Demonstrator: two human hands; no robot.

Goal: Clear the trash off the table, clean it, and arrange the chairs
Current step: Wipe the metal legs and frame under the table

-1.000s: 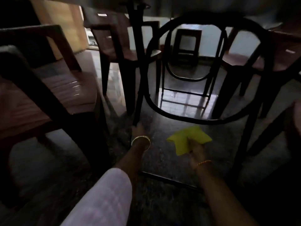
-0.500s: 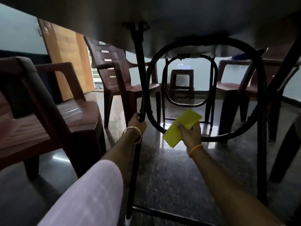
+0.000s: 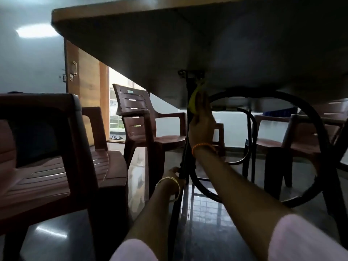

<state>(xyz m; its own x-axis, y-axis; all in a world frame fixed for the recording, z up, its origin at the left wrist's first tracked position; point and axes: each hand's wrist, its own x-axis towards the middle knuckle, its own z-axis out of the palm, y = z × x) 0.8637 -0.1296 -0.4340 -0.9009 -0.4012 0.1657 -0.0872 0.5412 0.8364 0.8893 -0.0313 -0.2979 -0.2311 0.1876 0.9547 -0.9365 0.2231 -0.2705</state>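
I look up from below at the dark underside of the table. My right hand is raised high and presses a yellow cloth against the upper part of the black metal table leg, just under the tabletop bracket. My left hand grips the same leg lower down, near knee height. A brown plastic chair stands close at the left, another chair behind it.
Black curved metal hoops of the table frame ring the space at right. More brown chairs stand at far right. A wooden door is at the back left. The floor is dark and glossy.
My right hand has lifted the yellow cloth from near the floor up to the top of the table leg. My view has tilted upward; my left hand stays on the leg.
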